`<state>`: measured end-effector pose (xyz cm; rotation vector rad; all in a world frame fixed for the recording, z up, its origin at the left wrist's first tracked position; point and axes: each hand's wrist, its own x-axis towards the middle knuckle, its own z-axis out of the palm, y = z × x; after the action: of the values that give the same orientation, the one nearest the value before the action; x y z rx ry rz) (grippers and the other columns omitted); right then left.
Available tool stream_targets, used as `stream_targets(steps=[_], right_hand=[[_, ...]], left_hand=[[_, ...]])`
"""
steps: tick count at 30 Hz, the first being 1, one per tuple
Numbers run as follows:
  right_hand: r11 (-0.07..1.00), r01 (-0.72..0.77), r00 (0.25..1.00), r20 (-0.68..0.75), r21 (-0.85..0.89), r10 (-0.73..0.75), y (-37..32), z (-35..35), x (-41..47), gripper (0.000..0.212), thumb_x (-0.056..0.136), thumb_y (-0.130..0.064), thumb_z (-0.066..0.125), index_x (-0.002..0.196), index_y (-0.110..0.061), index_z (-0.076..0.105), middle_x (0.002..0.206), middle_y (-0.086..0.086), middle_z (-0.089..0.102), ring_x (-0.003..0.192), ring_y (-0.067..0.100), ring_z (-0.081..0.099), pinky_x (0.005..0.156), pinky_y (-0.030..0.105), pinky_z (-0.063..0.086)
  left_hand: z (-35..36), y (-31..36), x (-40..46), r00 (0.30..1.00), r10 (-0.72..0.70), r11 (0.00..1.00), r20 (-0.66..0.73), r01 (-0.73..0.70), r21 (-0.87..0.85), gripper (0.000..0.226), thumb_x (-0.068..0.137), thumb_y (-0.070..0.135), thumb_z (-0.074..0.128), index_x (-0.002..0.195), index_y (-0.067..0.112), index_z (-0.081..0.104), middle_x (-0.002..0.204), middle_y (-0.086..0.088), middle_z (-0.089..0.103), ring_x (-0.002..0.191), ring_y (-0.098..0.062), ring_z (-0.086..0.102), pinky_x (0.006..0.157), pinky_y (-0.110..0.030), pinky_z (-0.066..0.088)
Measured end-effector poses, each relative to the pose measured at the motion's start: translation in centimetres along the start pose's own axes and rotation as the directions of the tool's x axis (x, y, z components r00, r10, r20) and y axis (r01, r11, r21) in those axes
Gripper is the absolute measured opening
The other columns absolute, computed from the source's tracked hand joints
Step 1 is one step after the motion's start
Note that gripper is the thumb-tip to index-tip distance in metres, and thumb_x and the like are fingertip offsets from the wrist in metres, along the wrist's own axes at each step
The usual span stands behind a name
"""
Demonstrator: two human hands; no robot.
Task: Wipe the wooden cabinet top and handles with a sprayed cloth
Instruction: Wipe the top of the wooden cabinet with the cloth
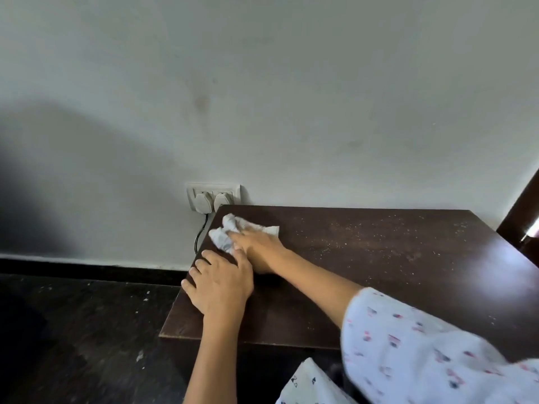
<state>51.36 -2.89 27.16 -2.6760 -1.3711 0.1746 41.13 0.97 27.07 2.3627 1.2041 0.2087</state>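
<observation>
at the far left corner of the cabinet top (364,258), close to the wall: one white cloth (233,231), crumpled, lying on the dark wood under the person's right hand (256,246).

item, cloth: soft, light, limp; likely damp, though wetness cannot be confirmed. bunches easily, so it is best held by pressing down on the gathered middle with the palm and fingers, not by a loose edge, which would fold under and drag.

item, cabinet top (the worktop): hard, flat, stiff, dark wood finish; pale specks of dust or crumbs scattered across the middle and right, judged not yet wiped. handles out of view.

hands: right hand lies over the cloth, fingers curled into its folds and pressing it to the wood. left hand (218,284) rests flat on the left edge of the worktop, fingers relaxed and spread, holding nothing, apparently bracing.

nearby: wall socket (213,198) with two plugs and a cable just beyond the corner; cloth should be kept off it.
</observation>
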Motion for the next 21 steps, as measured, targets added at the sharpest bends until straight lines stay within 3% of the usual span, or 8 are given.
stream_targets(steps=[2, 4, 6, 9, 13, 16, 19, 21], right_hand=[[0.992, 0.118, 0.992, -0.050, 0.047, -0.116, 0.5, 0.5, -2.6, 0.053, 0.093, -0.015, 0.047, 0.142, -0.026, 0.030, 0.150, 0.004, 0.032, 0.126, 0.026, 0.044, 0.082, 0.037, 0.044], [0.983, 0.164, 0.974, -0.175, 0.084, -0.147, 1.9, 0.8, -3.5, 0.040, 0.096, -0.023, 0.044, 0.135, -0.030, 0.041, 0.142, -0.003, 0.041, 0.124, 0.023, 0.048, 0.083, 0.036, 0.045], [0.995, 0.027, 0.968, -0.253, 0.097, -0.001, 4.0, 0.7, -2.1, 0.034, 0.097, -0.032, 0.045, 0.131, -0.030, 0.043, 0.134, 0.002, 0.047, 0.118, 0.029, 0.053, 0.084, 0.040, 0.046], [0.962, -0.267, 0.939, -0.210, 0.053, 0.273, 6.9, 0.2, 1.1, 0.045, 0.094, -0.018, 0.046, 0.138, -0.023, 0.038, 0.143, 0.010, 0.039, 0.127, 0.032, 0.043, 0.096, 0.042, 0.039], [0.908, -0.405, 0.898, -0.142, 0.102, 0.416, 7.5, 1.6, 4.2, 0.048, 0.099, -0.034, 0.024, 0.146, -0.024, 0.025, 0.157, 0.013, 0.013, 0.144, 0.031, 0.010, 0.117, 0.043, 0.006], [0.955, -0.292, 0.950, -0.098, 0.056, 0.297, 6.5, 1.4, 3.9, 0.050, 0.101, -0.035, 0.017, 0.150, -0.025, 0.015, 0.159, 0.010, 0.002, 0.146, 0.028, 0.004, 0.118, 0.041, 0.002], [0.998, -0.058, 0.998, -0.038, -0.034, 0.057, 6.8, 1.0, 0.7, 0.049, 0.103, -0.035, 0.017, 0.150, -0.022, 0.016, 0.159, 0.009, 0.011, 0.144, 0.026, 0.015, 0.114, 0.040, 0.015], [0.996, -0.035, 0.998, -0.050, -0.077, 0.031, 8.0, 1.2, -0.8, 0.048, 0.103, -0.037, 0.016, 0.149, -0.026, 0.015, 0.158, 0.005, 0.014, 0.144, 0.023, 0.017, 0.113, 0.042, 0.018]], left_hand=[[0.0, -0.2, 0.2, 1.000, -0.001, 1.000, -0.008, 0.001, 0.004, 0.074, 0.093, 0.053, 0.022, 0.145, 0.001, 0.026, 0.150, -0.019, 0.034, 0.140, -0.033, 0.027, 0.116, -0.048, 0.015], [-0.1, -0.2, 0.4, 1.000, -0.009, 1.000, -0.008, 0.009, 0.003, 0.074, 0.094, 0.053, 0.021, 0.145, 0.000, 0.025, 0.150, -0.020, 0.033, 0.140, -0.033, 0.026, 0.116, -0.048, 0.014], [0.0, 0.2, 0.4, 1.000, -0.014, 1.000, -0.004, 0.014, 0.000, 0.075, 0.094, 0.053, 0.021, 0.146, -0.001, 0.021, 0.150, -0.020, 0.032, 0.141, -0.034, 0.025, 0.115, -0.048, 0.013], [0.4, 1.0, 0.0, 1.000, -0.005, 1.000, 0.005, 0.005, -0.007, 0.076, 0.094, 0.054, 0.023, 0.147, -0.001, 0.019, 0.151, -0.019, 0.031, 0.141, -0.034, 0.024, 0.116, -0.047, 0.013], [0.9, 1.5, 0.2, 1.000, 0.005, 1.000, 0.007, -0.005, 0.009, 0.076, 0.095, 0.054, 0.023, 0.149, 0.000, 0.015, 0.152, -0.019, 0.028, 0.142, -0.034, 0.022, 0.116, -0.047, 0.013], [1.0, 1.6, 0.6, 1.000, 0.002, 1.000, 0.000, -0.002, 0.012, 0.076, 0.094, 0.054, 0.023, 0.148, 0.000, 0.015, 0.152, -0.019, 0.029, 0.142, -0.034, 0.023, 0.116, -0.047, 0.013], [1.0, 1.5, 0.4, 1.000, -0.001, 1.000, 0.004, 0.001, -0.005, 0.076, 0.094, 0.054, 0.023, 0.148, 0.001, 0.016, 0.153, -0.018, 0.029, 0.143, -0.033, 0.022, 0.117, -0.047, 0.012], [1.0, 1.5, 0.4, 1.000, 0.008, 1.000, -0.008, -0.008, -0.008, 0.076, 0.094, 0.053, 0.023, 0.149, 0.001, 0.016, 0.153, -0.018, 0.029, 0.143, -0.032, 0.022, 0.117, -0.046, 0.013]])
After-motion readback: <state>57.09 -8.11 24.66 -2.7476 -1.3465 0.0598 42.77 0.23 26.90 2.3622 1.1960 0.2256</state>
